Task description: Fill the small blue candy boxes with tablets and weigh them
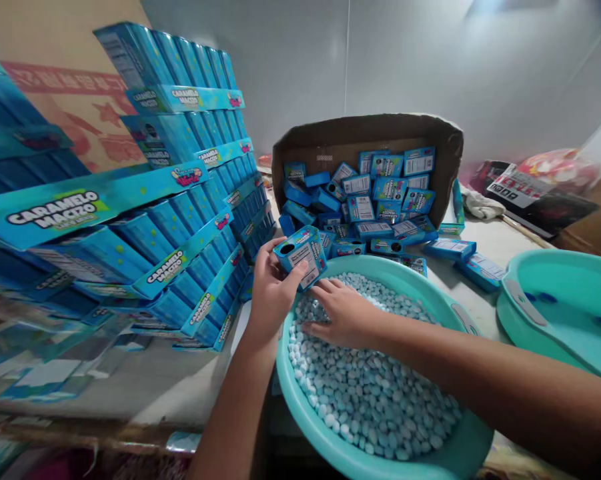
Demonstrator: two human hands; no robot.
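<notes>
My left hand [273, 287] is closed around a small blue candy box [304, 259], held tilted over the basin's far left rim. A dark round hole shows at one end of the box, and white label print faces me. Just below it, my right hand [347, 315] rests palm down on pale blue and white candies [375, 407], its thumb apart from the fingers; some fingertips are partly sunk among them. These candies fill a turquoise plastic basin [286, 380]. Whether any lie under the right palm is hidden.
Behind the basin, a cardboard carton [365, 127] lies on its side, spilling many blue boxes. Stacked display trays [175, 267] of boxes rise at left. A second turquoise basin [580, 267] with a few dark blue pieces stands right. Loose boxes [480, 270] lie between.
</notes>
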